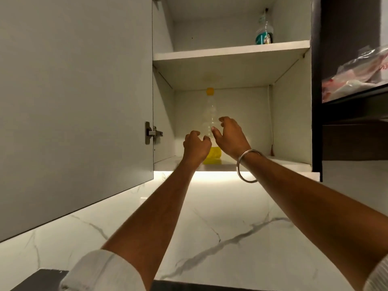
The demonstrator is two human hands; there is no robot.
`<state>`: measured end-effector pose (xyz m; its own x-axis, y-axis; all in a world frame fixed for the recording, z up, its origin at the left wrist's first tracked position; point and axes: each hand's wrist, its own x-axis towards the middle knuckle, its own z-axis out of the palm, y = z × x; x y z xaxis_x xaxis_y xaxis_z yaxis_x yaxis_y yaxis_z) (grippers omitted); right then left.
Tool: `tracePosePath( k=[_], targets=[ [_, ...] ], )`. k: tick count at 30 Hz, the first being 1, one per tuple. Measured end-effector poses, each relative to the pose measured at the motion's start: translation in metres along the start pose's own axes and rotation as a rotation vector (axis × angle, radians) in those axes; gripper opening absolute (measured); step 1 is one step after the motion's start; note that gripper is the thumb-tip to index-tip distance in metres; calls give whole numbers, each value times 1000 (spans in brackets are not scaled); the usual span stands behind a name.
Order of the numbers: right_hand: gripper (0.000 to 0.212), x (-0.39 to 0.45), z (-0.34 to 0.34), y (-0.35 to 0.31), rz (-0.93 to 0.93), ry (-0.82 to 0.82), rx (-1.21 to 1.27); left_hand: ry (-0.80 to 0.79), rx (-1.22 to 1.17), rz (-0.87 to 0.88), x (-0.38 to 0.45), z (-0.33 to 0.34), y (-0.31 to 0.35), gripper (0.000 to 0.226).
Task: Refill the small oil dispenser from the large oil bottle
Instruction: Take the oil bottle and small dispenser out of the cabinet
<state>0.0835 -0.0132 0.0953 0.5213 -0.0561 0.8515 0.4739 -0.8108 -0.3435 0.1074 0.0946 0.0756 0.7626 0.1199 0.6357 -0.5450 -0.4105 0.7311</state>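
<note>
The large oil bottle (210, 114) stands on the bottom shelf of an open wall cabinet (231, 52). It is clear plastic with a yellow cap and a little yellow oil at its base. Both my arms reach up to it. My left hand (196, 147) is in front of its lower left side, fingers loosely curled. My right hand (230, 136), with a metal bangle on the wrist, hovers at its right side with curved, spread fingers and the thumb at the bottle's wall. Neither hand plainly grips it. No small dispenser is in view.
The open grey cabinet door (75, 101) hangs at the left. A clear bottle with a teal label (264, 32) stands on the upper shelf. Plastic bags (354, 74) lie on a dark shelf at the right. A white marble wall (210, 227) runs below the cabinet.
</note>
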Motion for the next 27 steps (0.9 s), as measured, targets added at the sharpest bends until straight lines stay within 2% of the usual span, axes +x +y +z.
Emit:
tracePosePath(
  k=[5,12,17,23,27],
  targets=[
    [50,29,27,16,50,-39,-60,-102,-1,-143,42,8,-19,49],
    [60,65,52,40,167,-75,-100,-246,-223,-439,80,24,-39,46],
    [73,85,70,48,305,-116,-45,-332,-361,-488,98,30,-42,46],
    [83,108,84,52,448,-115,89,-438,-303,-526,118,34,-47,49],
    [89,118,88,53,503,-108,176,-453,-345,-547,121,34,-52,46]
  ],
)
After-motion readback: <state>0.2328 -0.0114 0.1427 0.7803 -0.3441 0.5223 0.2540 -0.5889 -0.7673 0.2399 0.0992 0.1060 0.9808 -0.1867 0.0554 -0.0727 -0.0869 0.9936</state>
